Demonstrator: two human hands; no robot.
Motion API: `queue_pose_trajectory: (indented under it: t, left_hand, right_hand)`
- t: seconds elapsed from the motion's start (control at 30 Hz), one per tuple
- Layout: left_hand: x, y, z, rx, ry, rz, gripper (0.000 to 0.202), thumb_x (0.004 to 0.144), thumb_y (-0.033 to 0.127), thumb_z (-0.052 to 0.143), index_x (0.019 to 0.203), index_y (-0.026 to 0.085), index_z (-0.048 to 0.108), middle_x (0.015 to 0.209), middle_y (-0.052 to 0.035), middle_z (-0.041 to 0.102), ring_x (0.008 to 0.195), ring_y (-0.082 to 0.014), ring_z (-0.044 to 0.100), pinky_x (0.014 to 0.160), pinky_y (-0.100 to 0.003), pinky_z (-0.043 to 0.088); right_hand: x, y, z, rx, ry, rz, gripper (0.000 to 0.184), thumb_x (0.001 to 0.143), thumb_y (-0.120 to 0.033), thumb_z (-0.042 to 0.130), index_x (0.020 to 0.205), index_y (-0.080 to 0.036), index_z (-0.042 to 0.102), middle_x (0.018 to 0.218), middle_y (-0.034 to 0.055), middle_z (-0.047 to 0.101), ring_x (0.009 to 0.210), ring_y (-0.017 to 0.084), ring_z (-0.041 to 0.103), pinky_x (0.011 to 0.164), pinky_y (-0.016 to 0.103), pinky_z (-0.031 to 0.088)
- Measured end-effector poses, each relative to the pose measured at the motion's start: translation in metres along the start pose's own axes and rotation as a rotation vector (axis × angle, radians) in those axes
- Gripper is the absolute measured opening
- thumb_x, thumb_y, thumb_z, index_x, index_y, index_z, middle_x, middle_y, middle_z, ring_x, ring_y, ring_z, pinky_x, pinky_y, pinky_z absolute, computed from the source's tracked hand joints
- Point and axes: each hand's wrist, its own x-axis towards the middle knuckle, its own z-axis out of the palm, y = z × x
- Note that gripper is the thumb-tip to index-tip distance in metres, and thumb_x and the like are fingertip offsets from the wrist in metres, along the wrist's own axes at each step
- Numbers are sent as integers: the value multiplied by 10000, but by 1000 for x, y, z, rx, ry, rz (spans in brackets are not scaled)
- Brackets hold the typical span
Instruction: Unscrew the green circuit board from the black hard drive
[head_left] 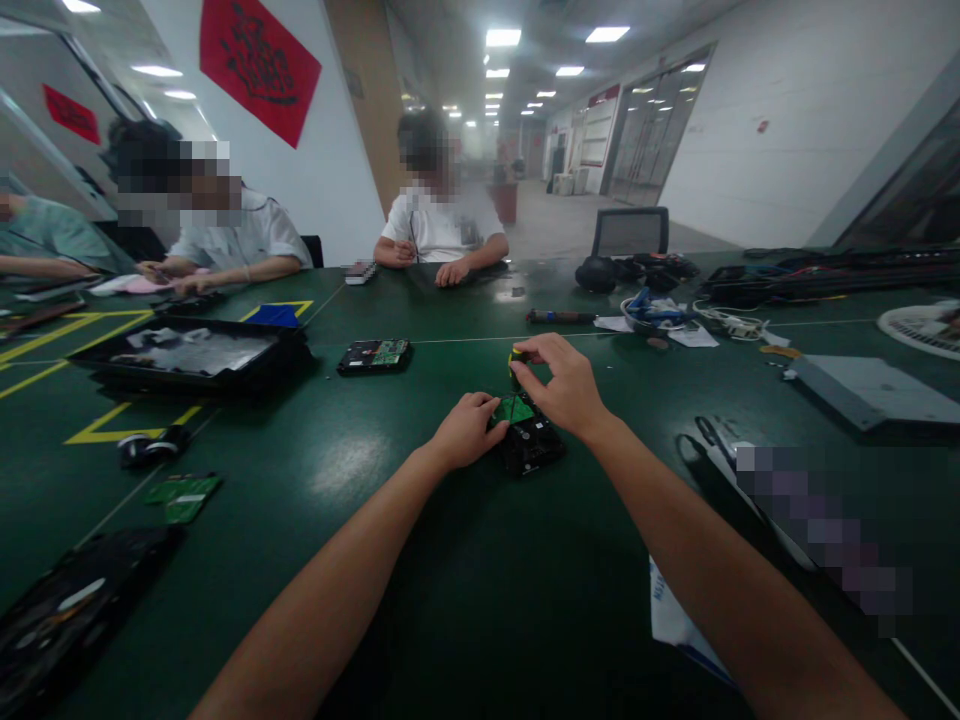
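On the green table in front of me lies a black hard drive (529,448) with a green circuit board (514,409) on its far part. My left hand (471,432) is closed on the drive's left side, with thumb and fingers along the board's edge. A small yellow-and-black screwdriver (515,368) stands upright over the board. The fingers of my right hand (559,385) pinch its handle from the right. Its shaft reaches down to the board; the exact spot where the tip meets it is too small to make out.
A second hard drive (373,356) lies to the left, near a black tray (202,360) of parts. A loose circuit board (184,494) and a large black device (82,600) are nearer left. A grey metal box (874,390) sits right. Several people are seated across the table.
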Motion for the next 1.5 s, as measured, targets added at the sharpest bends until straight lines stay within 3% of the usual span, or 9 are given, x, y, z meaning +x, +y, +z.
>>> queue_pose_trajectory:
  t: [0.23,0.43,0.63,0.8,1.03,1.5]
  left_hand:
    - [0,1,-2,3,-13,-3,418,932,414,568,1228,130,652,1184,-157,653,1152,-294,586,1008,-418,497]
    - [0,0,-1,-8,-5,-15,433,932,421,572,1255,142,643,1212,-151,647,1163,-291,581,1014,-416,493]
    - [1,-1,0,-10,-29,-33,448,929,429,576,1272,147,634,1222,-152,647,1175,-297,576,1016,-422,489]
    - [1,1,-2,-9,-25,-22,455,929,424,572,1288,150,625,1222,-153,651,1158,-299,582,1004,-432,494]
    - [1,1,-2,3,-21,-12,457,934,417,563,1291,139,625,1221,-154,653,1168,-295,582,1017,-423,486]
    - [1,2,-2,42,-23,7,452,947,419,540,1289,135,623,1205,-159,655,1168,-299,576,1009,-425,486]
  right_hand:
    - [-2,1,2,44,7,107,189,902,-285,649,1076,-227,601,1007,64,689,892,222,667,827,405,564]
    - [-2,-1,1,-14,20,67,141,946,-296,580,1062,-230,624,1042,81,683,949,236,656,877,424,547]
    - [-2,0,3,42,47,119,169,931,-289,595,1086,-221,601,1039,80,688,935,233,669,863,415,563]
    - [-1,-5,-1,7,13,56,126,940,-299,594,1044,-234,618,1045,79,664,990,242,643,901,429,547]
    - [-1,-6,-1,58,-43,65,205,924,-240,589,1129,-243,605,1090,72,666,954,230,651,885,419,554]
    - [-1,-4,0,12,-25,35,216,956,-281,567,1160,-241,624,1124,83,664,1022,241,642,930,445,535]
